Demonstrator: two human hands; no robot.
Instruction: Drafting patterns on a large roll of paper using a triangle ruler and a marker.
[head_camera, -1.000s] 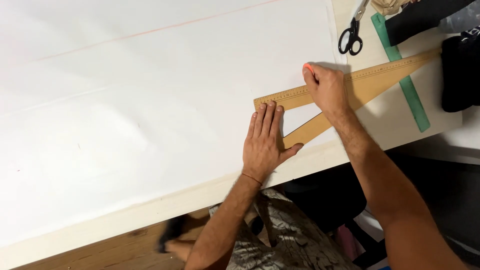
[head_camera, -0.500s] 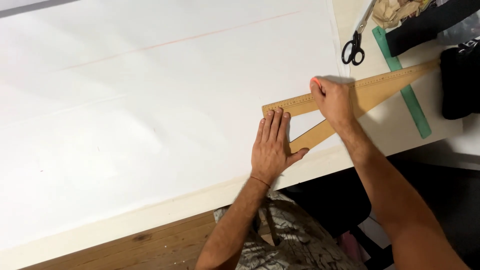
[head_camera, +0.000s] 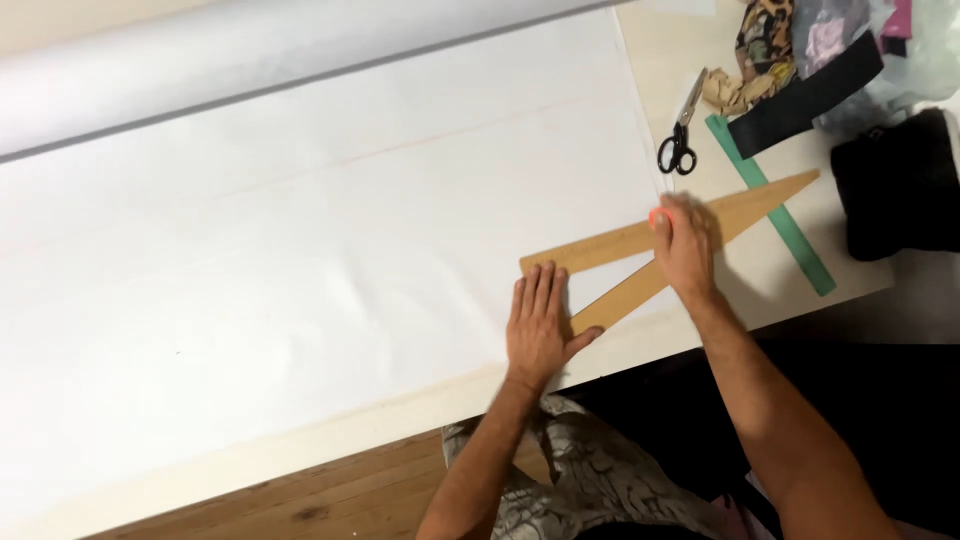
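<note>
Marking along the wooden set square (head_camera: 640, 262) is in hand: it is pinned flat on white paper (head_camera: 300, 260) by the spread left hand (head_camera: 538, 328), while an orange marker (head_camera: 660, 216) is pinched in the right hand (head_camera: 685, 250) at its upper edge. Steady pressure is judged necessary next.

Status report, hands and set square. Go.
Left hand flat, pinning set square on white paper. Right hand at its upper edge, pinching small orange marker. Scissors apart, nothing in the way.

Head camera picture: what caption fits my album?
Left hand flat on a wooden triangle ruler over white paper, right hand marking its edge.
</note>
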